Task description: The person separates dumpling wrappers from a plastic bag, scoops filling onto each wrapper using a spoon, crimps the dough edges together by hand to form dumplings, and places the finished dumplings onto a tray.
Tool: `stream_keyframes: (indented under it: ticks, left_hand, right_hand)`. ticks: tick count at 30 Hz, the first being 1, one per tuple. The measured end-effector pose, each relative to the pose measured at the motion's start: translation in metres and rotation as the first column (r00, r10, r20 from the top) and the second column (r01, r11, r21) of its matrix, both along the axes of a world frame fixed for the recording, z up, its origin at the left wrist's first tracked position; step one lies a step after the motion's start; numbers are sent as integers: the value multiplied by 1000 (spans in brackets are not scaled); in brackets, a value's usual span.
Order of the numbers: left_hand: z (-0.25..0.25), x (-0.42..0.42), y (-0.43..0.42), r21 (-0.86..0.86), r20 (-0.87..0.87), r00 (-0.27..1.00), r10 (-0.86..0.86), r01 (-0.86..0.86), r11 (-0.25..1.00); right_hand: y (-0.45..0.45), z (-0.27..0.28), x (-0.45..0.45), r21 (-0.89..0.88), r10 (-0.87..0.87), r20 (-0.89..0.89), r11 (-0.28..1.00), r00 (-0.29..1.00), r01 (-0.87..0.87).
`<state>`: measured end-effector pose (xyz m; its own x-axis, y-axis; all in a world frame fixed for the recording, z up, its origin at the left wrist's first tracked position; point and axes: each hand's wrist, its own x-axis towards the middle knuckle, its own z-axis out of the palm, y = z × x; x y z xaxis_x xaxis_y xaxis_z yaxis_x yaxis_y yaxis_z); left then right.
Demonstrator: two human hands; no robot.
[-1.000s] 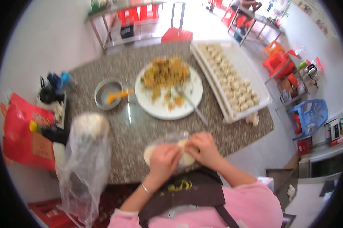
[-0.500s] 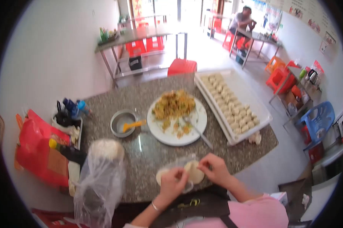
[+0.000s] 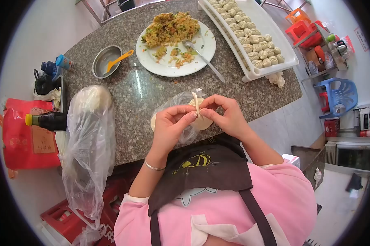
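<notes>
Between my two hands a round dumpling wrapper (image 3: 195, 99) is held up edge-on above the counter. My left hand (image 3: 172, 122) pinches it from one side and my right hand (image 3: 226, 114) from the other, fingertips nearly meeting. Beneath them, a second flat wrapper (image 3: 202, 124) lies on crumpled clear plastic (image 3: 179, 99), partly hidden by my hands. Beyond is a white plate (image 3: 152, 67) of chopped vegetable filling (image 3: 170, 30), with a metal spoon (image 3: 207, 61) resting on it. Pleated dumplings (image 3: 256, 49) fill rows in a white tray (image 3: 289, 61) at the right.
A metal bowl (image 3: 98, 65) with an orange-handled tool (image 3: 121, 60) stands left of the plate. Nearer left, a plastic bag (image 3: 88, 135) covers pale dough (image 3: 94, 97). A dark bottle (image 3: 49, 121) and a red bag (image 3: 19, 139) flank the counter (image 3: 127, 135). A blue chair (image 3: 338, 96) stands right.
The view has tilted down toward my body. My hands have come together and now lift one wrapper between them; before, they were apart, low over the wrappers.
</notes>
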<state>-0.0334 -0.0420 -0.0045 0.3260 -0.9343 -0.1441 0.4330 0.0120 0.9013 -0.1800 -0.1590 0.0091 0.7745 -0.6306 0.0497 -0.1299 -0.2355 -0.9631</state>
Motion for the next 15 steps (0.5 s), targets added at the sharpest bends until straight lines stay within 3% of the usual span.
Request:
stream_keyframes:
  ticks: [15]
  left_hand:
    - [3, 1, 3, 0, 63, 998, -4, 4, 1000]
  right_hand:
    - [-1, -2, 1, -73, 24, 43, 997, 999, -21]
